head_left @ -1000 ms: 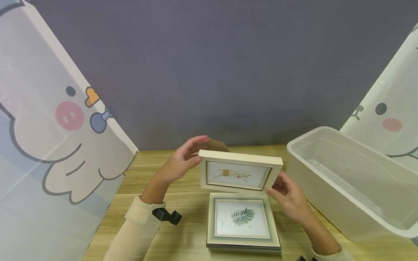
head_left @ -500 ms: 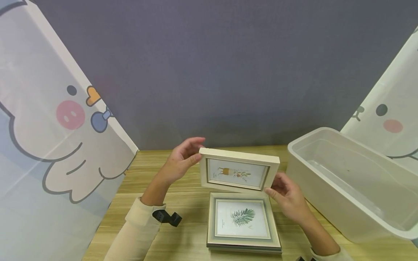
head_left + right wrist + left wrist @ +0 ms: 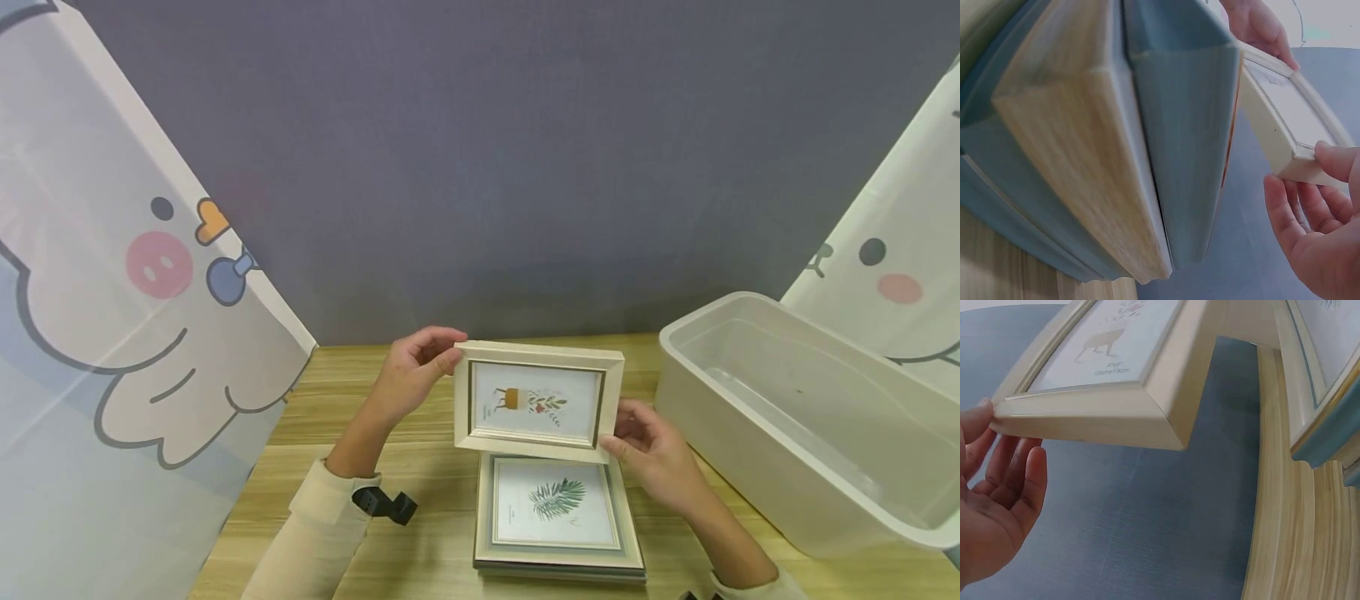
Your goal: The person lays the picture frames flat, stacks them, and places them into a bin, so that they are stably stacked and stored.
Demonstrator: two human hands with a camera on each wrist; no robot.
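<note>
A small cream picture frame (image 3: 537,400) with a print of a potted plant is held up between both hands, its front facing the head camera. The left hand (image 3: 412,372) pinches its upper left corner, thumb on the front and fingers behind. At the lower right corner the right hand (image 3: 652,450) grips the edge, thumb on the front face. Below and nearer lies a stack of frames, topped by a larger frame (image 3: 557,504) with a green leaf print. In the right wrist view the side of the stack (image 3: 1085,144) shows blue and wood-coloured edges.
A deep white plastic bin (image 3: 795,417) stands on the right of the wooden tabletop (image 3: 337,392). A grey backdrop (image 3: 487,167) rises behind, with cartoon-printed panels (image 3: 150,333) at both sides.
The cream frame has tilted more upright and its right end has come down and left. A brown flap seen behind it a second ago is out of sight. The stack stays put.
</note>
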